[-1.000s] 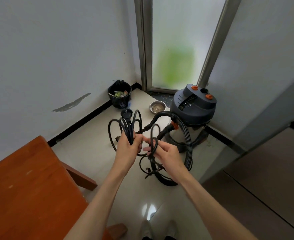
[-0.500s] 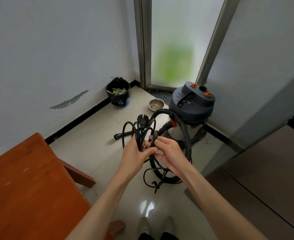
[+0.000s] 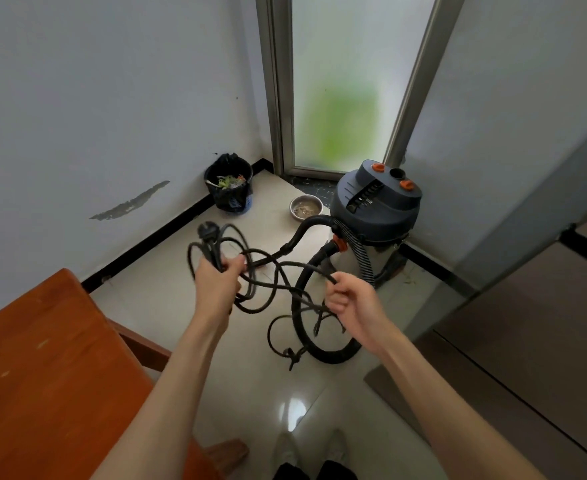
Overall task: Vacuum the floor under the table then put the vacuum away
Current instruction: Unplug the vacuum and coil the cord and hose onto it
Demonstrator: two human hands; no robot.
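Now the vacuum (image 3: pixel 376 209) stands in the corner; beside it, both grips, left hand (image 3: pixel 217 277) and right hand (image 3: pixel 349 299), close round its cord (image 3: pixel 267 271). Left of it, a bin (image 3: pixel 229 188) holds scraps.

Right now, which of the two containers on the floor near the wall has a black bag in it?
The dark bin by the left wall; the metal bowl beside it is shallow and unlined.

Single head cam, wide-angle, looks fwd and down, close over hands, toward room corner.
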